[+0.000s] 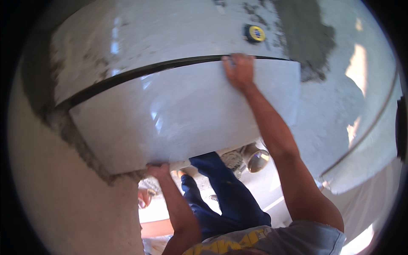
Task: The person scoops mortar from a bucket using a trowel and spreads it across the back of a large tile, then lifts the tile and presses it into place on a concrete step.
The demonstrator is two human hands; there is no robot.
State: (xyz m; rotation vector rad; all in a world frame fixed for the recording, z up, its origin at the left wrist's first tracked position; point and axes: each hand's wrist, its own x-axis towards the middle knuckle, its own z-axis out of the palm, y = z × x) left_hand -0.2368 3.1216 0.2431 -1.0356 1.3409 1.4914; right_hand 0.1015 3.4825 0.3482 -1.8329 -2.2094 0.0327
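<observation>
Gripping this big glossy tile (pixel 187 114) by opposite edges: left hand (pixel 158 171) underneath, right hand (pixel 239 70) on top. Looks heavy, stiff, slick, and probably chips easily.

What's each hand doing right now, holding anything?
Left hand: gripping the lower edge of the large pale tile.
Right hand: fingers hooked over the tile's upper edge, holding it.
</observation>
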